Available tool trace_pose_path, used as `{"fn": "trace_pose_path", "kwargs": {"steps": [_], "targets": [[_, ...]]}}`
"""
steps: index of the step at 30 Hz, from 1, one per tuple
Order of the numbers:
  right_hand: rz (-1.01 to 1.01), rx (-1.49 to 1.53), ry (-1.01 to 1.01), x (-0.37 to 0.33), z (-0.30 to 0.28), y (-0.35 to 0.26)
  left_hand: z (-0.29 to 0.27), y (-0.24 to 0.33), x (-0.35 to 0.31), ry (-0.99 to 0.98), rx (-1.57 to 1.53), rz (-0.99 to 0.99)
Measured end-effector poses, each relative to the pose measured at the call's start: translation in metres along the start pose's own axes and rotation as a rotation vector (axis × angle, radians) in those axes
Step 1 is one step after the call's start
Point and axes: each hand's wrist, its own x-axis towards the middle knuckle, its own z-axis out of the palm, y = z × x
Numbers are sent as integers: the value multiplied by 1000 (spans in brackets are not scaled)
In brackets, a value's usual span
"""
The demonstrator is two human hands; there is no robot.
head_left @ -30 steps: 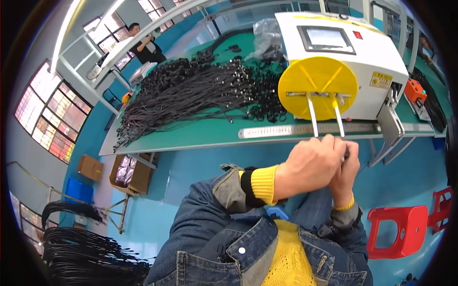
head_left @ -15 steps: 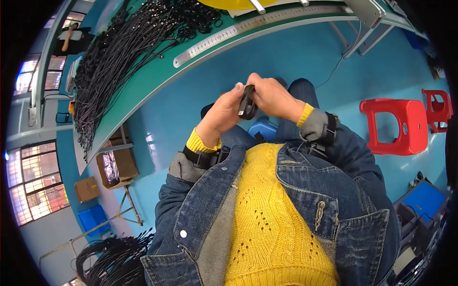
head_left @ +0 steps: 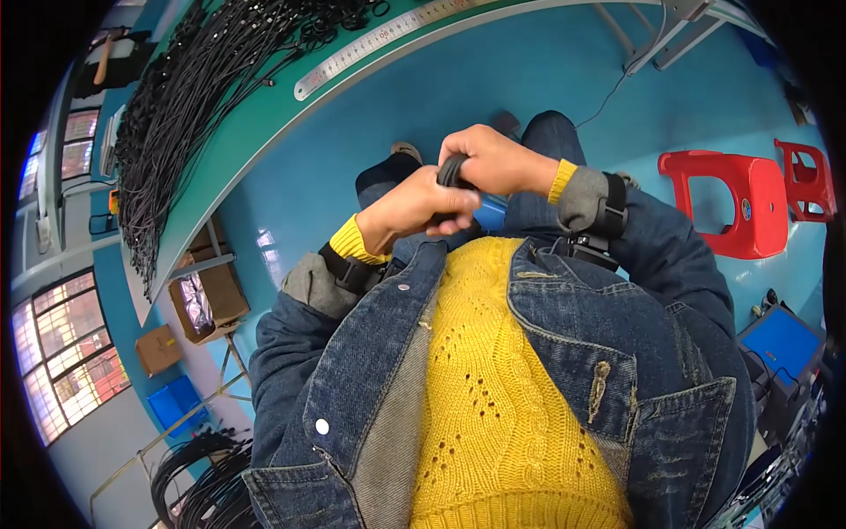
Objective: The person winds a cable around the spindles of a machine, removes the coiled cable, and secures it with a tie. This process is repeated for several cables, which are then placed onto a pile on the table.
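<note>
right now we see both hands meeting just above the yellow sweater (head_left: pixel 502 388), close in front of the chest. the left hand (head_left: pixel 414 210) is curled shut around a black coiled cord (head_left: pixel 451 172), fingers wrapped over its lower part, and the right hand (head_left: pixel 493 160) is closed on the top of the same coil, the two hands touching each other. a small blue object (head_left: pixel 490 212) shows just under the hands, between them and the sweater (we cannot tell what it is). up and to the left of the sweater runs the green worktop (head_left: pixel 256 132), with a heap of black cords (head_left: pixel 176 97) lying on it and a steel ruler (head_left: pixel 388 40) along its near edge. to the right of the sweater, well apart from the hands, a red plastic stool (head_left: pixel 731 203) stands on the blue floor (head_left: pixel 352 115).
</note>
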Motion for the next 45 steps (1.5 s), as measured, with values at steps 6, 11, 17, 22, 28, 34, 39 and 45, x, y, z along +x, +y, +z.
{"fn": "trace_pose_path", "kwargs": {"steps": [6,11,17,22,28,34,39,45], "targets": [[285,191,-23,12,5,-5,-21,-8,1,127,-110,-140],[206,-131,-96,27,2,-11,-23,-3,-2,149,-340,-155],[-76,-276,3,37,22,0,-45,-41,-5,93,-407,-74],[-58,-181,-106,75,-16,-51,-58,-53,-34,207,-602,201],[-144,-728,696,166,-78,-33,-56,-30,-54,465,-496,463],[-44,-1036,607,188,-82,-10,-67,-14,-64,434,-458,577],[-321,-821,780,175,-77,-6,-64,-7,-52,400,-466,575],[-202,-786,704,176,-78,-3,-43,3,-37,397,-433,571]]}}
